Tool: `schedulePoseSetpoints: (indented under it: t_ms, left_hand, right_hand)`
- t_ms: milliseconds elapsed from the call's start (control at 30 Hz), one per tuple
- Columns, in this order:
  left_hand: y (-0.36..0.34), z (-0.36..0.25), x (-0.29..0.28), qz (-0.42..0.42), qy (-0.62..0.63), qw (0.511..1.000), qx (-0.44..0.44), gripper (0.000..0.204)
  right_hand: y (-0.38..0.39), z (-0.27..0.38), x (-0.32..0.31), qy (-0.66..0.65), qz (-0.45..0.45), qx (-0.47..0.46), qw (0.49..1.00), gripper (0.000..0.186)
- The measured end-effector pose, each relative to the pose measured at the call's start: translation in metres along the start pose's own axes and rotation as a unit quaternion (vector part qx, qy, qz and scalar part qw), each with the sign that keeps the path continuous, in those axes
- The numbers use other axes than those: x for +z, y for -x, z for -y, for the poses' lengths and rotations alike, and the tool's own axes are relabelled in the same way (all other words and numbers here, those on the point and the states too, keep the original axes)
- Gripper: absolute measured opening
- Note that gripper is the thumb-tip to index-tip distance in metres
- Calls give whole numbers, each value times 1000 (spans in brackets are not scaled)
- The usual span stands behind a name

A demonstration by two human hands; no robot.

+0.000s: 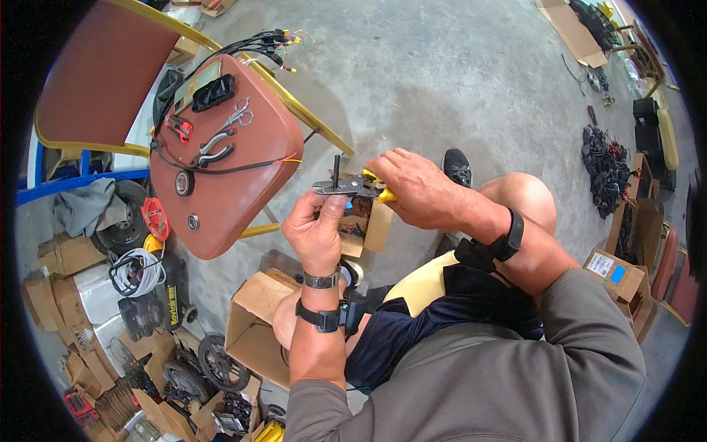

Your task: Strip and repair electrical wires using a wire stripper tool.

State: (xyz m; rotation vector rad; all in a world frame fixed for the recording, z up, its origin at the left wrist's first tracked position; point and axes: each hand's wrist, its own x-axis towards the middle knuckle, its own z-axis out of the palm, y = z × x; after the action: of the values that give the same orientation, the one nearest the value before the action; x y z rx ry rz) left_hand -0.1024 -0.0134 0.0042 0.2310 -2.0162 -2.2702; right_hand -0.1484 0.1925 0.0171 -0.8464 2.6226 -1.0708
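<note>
My right hand [416,188] is wrapped round the yellow handles of a pair of wire strippers [352,186]. Their flat grey jaws point left, over my left hand [315,230]. Between thumb and fingers, my left hand pinches a thin black cable [336,166], whose end stands up at the jaws. Whether the jaws bite into it, I cannot tell. Left of my hands, a chair's brown seat [258,199] carries scissors [241,112], grey-and-black pliers [215,152], a red utility knife [179,128], a black tray [213,93] and a black cable with thin coloured wire ends [243,168].
A roll of tape [185,183] and a small metal ring [193,222] also lie on the seat. An open cardboard box [254,324] stands by my left knee. Cartons, wheels and a coiled white cable [138,272] crowd the left; black cables [605,166] heap at right.
</note>
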Motion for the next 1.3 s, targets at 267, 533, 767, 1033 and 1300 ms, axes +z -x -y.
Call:
schedulePoseSetpoints:
  t_ms: [267,533,767,1033,1300]
  left_hand:
    - [1,-2,-6,76,126,989,-35,19]
    - [6,1,-6,140,180,972,-59,24]
    - [14,-2,2,215,270,933,-106,25]
    - [5,4,-3,171,240,950,-106,18]
    - [0,9,13,-47,2,999,-16,9]
  right_hand:
    - [1,-8,-1,42,-28,-43,998,35]
    - [0,-13,0,41,-55,-59,996,35]
    - [-4,-15,7,18,-104,-99,990,37]
    - [-8,-17,10,24,-59,-60,996,27]
    - [-1,0,-2,24,33,54,998,32]
